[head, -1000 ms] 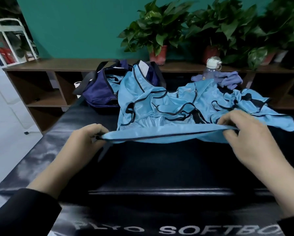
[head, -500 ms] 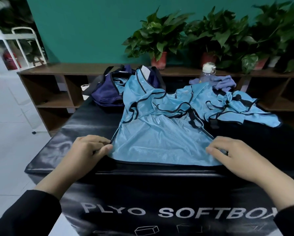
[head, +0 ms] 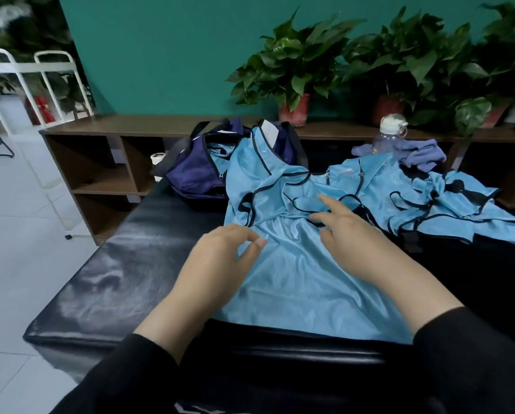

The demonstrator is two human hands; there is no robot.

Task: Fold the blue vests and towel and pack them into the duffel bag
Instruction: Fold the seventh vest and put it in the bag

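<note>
Over the vest (head: 295,279) reaching the box edge (head: 280,331), both hands (head: 280,243) spread.

No readable text. White tag (head: 270,133) on light-blue satin vest (head: 298,270) blank or too blurred; white marks (head: 199,409) on black padded surface (head: 106,282) front cropped, illegible.

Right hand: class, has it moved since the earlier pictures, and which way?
Yes. The right hand left the spread vest's near hem and went forward, toward the duffel bag, fingers now at the vest's straps.

Black long sleeves (head: 474,363), bare hands (head: 220,258)
</note>
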